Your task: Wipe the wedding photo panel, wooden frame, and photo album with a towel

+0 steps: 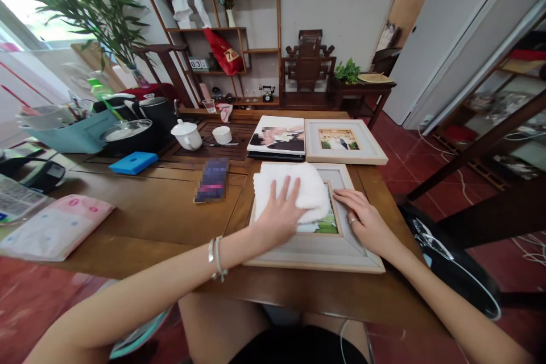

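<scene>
Under the spread left hand point(278, 215) lies a white cloth point(313, 189), the right hand point(364, 220) outstretched on the frame point(318, 251).

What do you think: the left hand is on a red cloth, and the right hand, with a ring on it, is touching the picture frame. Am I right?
Almost! The cloth is white, not red; the head view shows it. The left hand is on it, and the right hand, with a ring, touches the picture frame.
</scene>
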`<state>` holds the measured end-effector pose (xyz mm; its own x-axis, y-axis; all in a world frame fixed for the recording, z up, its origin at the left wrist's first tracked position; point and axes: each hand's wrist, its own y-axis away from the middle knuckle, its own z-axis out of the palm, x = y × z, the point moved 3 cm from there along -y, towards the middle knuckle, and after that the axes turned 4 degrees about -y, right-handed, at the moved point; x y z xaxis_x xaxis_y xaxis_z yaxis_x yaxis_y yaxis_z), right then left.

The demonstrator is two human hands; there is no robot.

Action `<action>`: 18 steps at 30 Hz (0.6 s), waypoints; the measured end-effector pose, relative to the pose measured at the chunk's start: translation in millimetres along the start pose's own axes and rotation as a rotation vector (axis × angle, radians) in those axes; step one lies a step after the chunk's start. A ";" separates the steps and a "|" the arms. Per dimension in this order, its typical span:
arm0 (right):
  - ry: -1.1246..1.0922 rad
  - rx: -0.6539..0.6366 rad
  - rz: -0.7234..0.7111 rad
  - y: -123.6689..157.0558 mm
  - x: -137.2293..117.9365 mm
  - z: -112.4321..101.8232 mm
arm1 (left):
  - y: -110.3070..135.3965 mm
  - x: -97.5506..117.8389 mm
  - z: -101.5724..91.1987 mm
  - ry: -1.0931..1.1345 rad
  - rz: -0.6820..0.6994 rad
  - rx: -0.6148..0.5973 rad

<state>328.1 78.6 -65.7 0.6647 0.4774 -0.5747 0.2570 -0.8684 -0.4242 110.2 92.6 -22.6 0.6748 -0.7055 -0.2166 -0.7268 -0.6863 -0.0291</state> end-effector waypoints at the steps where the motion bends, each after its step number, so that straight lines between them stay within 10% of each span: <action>1: -0.004 0.002 0.002 0.0 -0.3 0.0 | -10.1 -7.6 1.7 -0.009 -0.003 0.016; 8: -0.031 0.025 0.008 0.1 -0.9 0.4 | -31.6 -10.0 -3.9 0.011 0.103 -0.053; 18: -0.037 -0.006 0.048 -1.1 -2.0 -0.8 | 62.9 91.4 -62.4 0.068 0.408 0.081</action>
<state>327.1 78.5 -63.5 0.6498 0.4399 -0.6198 0.2297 -0.8910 -0.3916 134.1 -26.1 16.7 0.3345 -0.9284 -0.1616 -0.9421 -0.3339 -0.0317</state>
